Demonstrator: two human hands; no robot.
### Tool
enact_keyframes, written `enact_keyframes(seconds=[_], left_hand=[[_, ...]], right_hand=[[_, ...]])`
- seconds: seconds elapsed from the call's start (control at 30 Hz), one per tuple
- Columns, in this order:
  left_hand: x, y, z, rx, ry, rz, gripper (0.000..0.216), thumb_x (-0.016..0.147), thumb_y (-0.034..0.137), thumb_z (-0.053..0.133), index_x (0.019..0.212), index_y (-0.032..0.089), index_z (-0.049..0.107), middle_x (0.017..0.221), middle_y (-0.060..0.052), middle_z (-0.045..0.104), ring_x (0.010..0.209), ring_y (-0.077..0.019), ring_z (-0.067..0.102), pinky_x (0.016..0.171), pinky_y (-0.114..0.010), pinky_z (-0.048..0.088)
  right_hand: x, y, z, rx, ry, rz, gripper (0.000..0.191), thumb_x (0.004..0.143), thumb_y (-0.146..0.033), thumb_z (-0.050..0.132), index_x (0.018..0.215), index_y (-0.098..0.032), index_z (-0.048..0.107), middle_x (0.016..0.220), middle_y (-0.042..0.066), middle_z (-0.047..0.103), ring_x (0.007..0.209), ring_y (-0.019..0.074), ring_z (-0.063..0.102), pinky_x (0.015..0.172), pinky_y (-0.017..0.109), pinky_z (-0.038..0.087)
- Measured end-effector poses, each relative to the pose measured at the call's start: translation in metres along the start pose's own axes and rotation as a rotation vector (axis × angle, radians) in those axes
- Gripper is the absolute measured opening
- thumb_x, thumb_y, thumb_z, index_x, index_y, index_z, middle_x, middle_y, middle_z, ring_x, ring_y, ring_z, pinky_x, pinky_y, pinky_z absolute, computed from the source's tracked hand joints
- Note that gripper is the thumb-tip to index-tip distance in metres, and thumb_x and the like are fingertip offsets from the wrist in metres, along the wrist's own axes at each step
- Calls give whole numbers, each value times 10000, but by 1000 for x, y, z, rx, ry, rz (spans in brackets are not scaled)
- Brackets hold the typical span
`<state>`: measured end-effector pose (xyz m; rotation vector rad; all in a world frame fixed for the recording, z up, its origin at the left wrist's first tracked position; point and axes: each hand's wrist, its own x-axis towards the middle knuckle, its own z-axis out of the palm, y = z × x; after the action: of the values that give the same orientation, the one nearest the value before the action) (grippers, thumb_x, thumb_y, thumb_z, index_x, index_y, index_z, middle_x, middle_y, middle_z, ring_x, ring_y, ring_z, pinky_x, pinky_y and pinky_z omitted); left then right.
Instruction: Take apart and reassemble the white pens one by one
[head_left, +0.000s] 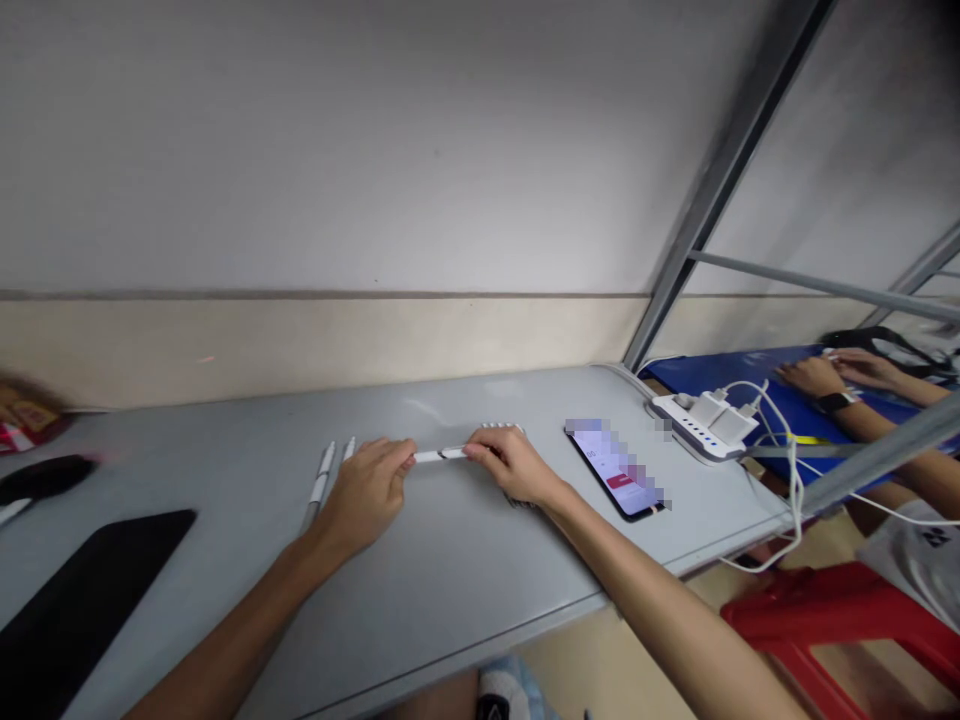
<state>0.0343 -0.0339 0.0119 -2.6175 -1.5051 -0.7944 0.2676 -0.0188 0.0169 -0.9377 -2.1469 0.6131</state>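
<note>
Both hands pinched, fingers curled in, on one white pen (429,456): left hand (366,490) has one end between thumb and fingers, right hand (511,464) the other end, thumb along the near side. Only the middle stretch of barrel shows, with a dark mark partway along.

Clock centred on pen, 12 at the wall (450,340). Pen sits mid-table, over the grey table (450,585); can't tell if it touches the top or hangs just above it.

Handling, my guess: light, stiff, probably plastic; smooth barrel, so could slip or roll if gripped loosely. Not very fragile, though sideways bending force might crack it or stress a joint near the dark mark. Best hold: fingertip pinch at each end, as now, keeping the pull in line with the barrel.

Long axis runs 9 to 3, nearly level, right end a hair toward 12. Writing tip direction: can't tell, both ends covered by fingers.

Around: loose pens (322,474) at 9, just past left hand, lying roughly 12 to 6; row of white tips (516,428) at 3, mostly under right hand, can't identify; phone (609,470) farther out at 3; black pad (97,600) around 8.
</note>
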Motion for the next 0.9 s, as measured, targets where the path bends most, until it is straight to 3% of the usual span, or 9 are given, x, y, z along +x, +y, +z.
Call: enact_keyframes(seconds=[0.17, 0.23, 0.3, 0.43, 0.5, 0.57, 0.73, 0.83, 0.9], left_hand=[[1, -5, 6, -175, -85, -98, 249, 923, 257, 328, 722, 210, 467, 696, 10, 572, 646, -159, 524, 634, -279, 375], [2, -6, 7, -194, -82, -113, 271, 939, 290, 310, 736, 210, 470, 724, 3, 574, 683, -165, 537, 662, -285, 388], [3, -6, 8, -199, -67, -120, 295, 952, 329, 297, 758, 209, 483, 749, -6, 570, 717, -173, 542, 688, -294, 398], [3, -4, 9, -159, -71, -91, 334, 967, 387, 287, 809, 207, 519, 782, -18, 564, 771, -187, 538, 734, -320, 405], [3, -2, 10, -147, -87, -67, 338, 974, 385, 281, 827, 206, 527, 795, -19, 567, 788, -187, 540, 755, -328, 408], [2, 0, 10, -143, -92, -53, 337, 979, 378, 279, 850, 203, 536, 815, -23, 573, 807, -187, 545, 772, -333, 414], [2, 2, 10, -136, -100, -34, 301, 974, 367, 321, 959, 200, 571, 901, -46, 610, 881, -209, 560, 816, -362, 431], [1, 0, 13, -169, -107, -62, 279, 970, 362, 335, 1029, 211, 561, 929, -51, 623, 872, -210, 575, 804, -365, 447], [0, -1, 14, -198, -106, -74, 260, 968, 359, 343, 1021, 210, 550, 933, -51, 623, 872, -208, 583, 803, -361, 454]], right_hand=[[0, 5, 2, -90, 114, -170, 183, 961, -266, 450, 938, -177, 609, 891, 66, 601, 851, 171, 527, 776, 279, 405], [1, 8, 3, -46, 125, -153, 163, 925, -271, 527, 1045, -186, 596, 999, 80, 607, 891, 173, 545, 775, 276, 423], [2, 10, 4, -5, 99, -67, 273, 884, -319, 601, 1124, -192, 577, 974, 65, 627, 800, 155, 564, 708, 258, 432], [3, 12, 7, -24, 34, 52, 173, 933, -293, 511, 930, -178, 642, 721, 8, 621, 620, 120, 524, 642, 243, 398], [3, 11, 6, -17, 76, 16, 95, 892, -212, 551, 912, -177, 637, 826, 27, 644, 713, 128, 554, 668, 237, 400], [3, 10, 5, 2, 109, 6, 191, 827, -205, 637, 1017, -187, 622, 935, 38, 647, 791, 140, 570, 685, 234, 404], [3, 10, 3, -30, -6, 90, 193, 927, -305, 525, 899, -184, 672, 738, 11, 636, 647, 124, 528, 658, 246, 382], [3, 10, 2, -40, 48, 34, 87, 847, -191, 622, 920, -190, 668, 862, 35, 649, 777, 148, 556, 710, 251, 398], [3, 10, 2, -31, 89, 18, 221, 799, -189, 680, 1019, -199, 656, 939, 48, 646, 846, 164, 566, 737, 259, 409]])
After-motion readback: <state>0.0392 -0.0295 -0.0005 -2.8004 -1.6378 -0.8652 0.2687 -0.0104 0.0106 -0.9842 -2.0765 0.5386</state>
